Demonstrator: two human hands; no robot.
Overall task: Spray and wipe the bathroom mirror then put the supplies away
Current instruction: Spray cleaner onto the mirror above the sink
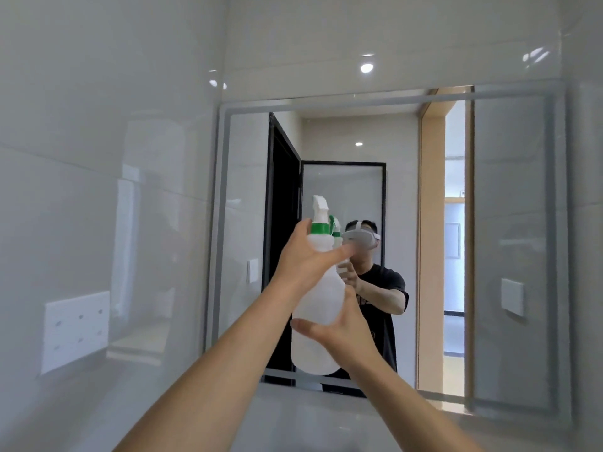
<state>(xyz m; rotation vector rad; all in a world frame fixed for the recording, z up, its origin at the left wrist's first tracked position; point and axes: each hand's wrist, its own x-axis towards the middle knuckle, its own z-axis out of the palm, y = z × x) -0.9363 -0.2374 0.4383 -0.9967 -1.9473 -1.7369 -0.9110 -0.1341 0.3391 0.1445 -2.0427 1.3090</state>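
Stage: spraying, judged early; no wiping evident.
Spray bottle (315, 308): raised upright before the mirror (509, 223), nozzle toward the glass.
Left hand (305, 256): wrapped round the bottle's shoulder below the green collar.
Right hand (342, 331): fingers spread, cupping the lower body.
Glass: no mist or streaks discernible.
Cloth: not in view.
Outstanding: spray, wipe, stow supplies.
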